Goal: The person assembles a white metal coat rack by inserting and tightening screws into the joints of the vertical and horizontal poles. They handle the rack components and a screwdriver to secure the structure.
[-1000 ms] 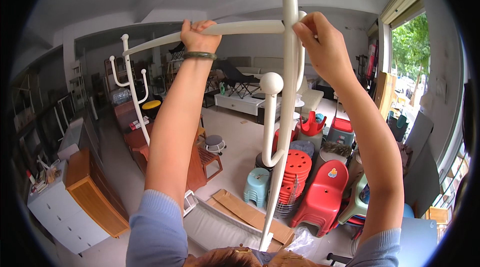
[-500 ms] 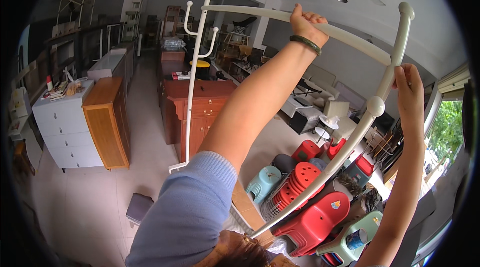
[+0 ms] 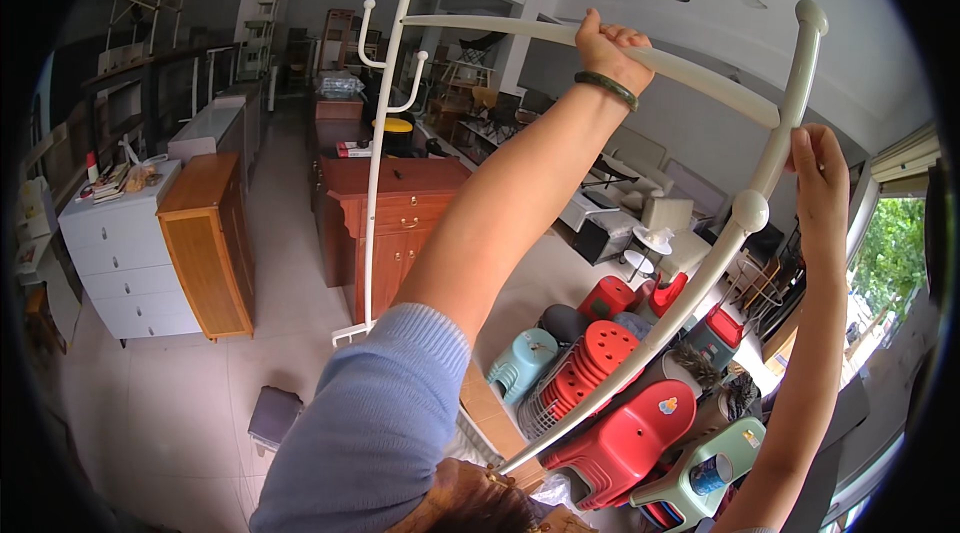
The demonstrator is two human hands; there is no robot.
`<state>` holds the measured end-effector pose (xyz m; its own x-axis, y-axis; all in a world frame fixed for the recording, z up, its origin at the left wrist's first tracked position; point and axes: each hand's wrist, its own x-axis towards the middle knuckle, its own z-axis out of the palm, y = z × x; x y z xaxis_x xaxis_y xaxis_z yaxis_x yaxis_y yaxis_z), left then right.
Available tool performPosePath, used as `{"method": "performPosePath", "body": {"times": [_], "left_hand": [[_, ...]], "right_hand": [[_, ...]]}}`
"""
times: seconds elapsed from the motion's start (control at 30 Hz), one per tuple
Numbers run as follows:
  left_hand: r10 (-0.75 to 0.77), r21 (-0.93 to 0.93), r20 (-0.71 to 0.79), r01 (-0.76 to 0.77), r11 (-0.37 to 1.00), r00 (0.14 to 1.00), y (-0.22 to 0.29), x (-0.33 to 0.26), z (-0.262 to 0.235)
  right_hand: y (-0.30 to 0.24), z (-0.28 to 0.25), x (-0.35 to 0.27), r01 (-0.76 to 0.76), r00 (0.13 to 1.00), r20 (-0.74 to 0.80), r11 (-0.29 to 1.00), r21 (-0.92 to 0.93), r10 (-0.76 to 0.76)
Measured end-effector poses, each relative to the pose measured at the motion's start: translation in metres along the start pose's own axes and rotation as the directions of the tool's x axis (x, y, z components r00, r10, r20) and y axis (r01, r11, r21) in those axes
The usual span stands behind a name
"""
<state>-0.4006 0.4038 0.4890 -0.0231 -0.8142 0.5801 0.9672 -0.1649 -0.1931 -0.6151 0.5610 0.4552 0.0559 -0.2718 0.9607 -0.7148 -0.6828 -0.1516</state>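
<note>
A cream-white metal coat rack stands before me, with a crossbar (image 3: pixel 700 76) running between a left post (image 3: pixel 375 193) and a thicker right post (image 3: pixel 770 168). My left hand (image 3: pixel 612 48) is wrapped over the crossbar near its middle, with a dark green bangle on the wrist. Beside the joint of crossbar and right post, my right hand (image 3: pixel 822 158) has its fingers pinched together, thumb against the post's outer side. What those fingers hold, if anything, is hidden. Upturned hooks with ball ends branch off the left post, and a ball-ended stub (image 3: pixel 750 211) sticks out of the right post.
Below the right post are stacked red stools (image 3: pixel 600 353), a red plastic chair (image 3: pixel 640 433) and a pale green one (image 3: pixel 715 473). A reddish wooden cabinet (image 3: pixel 390 233) stands behind the rack. White drawers (image 3: pixel 130 263) and a small purple stool (image 3: pixel 273 415) are at the left.
The view has shifted slightly, and the left post appears a little further left. Both hands keep their places on the rack.
</note>
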Motion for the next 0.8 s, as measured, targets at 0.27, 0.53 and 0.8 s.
{"method": "performPosePath", "body": {"times": [0.27,0.53,0.8], "left_hand": [[0.021,0.026,-0.032,-0.021,0.999,0.999,0.002,0.003,-0.001],[0.023,0.016,-0.032,-0.022,1.0,0.999,-0.004,-0.001,0.003],[0.001,0.079,0.053,-0.005,0.997,0.999,0.017,0.005,-0.013]], "right_hand": [[0.001,-0.004,0.007,0.023,0.998,0.06,0.998,-0.064,-0.019],[0.01,-0.005,0.01,-0.08,0.996,0.033,0.997,-0.004,0.08],[0.043,-0.021,-0.04,-0.61,0.696,0.432,0.789,-0.065,0.574]]}}
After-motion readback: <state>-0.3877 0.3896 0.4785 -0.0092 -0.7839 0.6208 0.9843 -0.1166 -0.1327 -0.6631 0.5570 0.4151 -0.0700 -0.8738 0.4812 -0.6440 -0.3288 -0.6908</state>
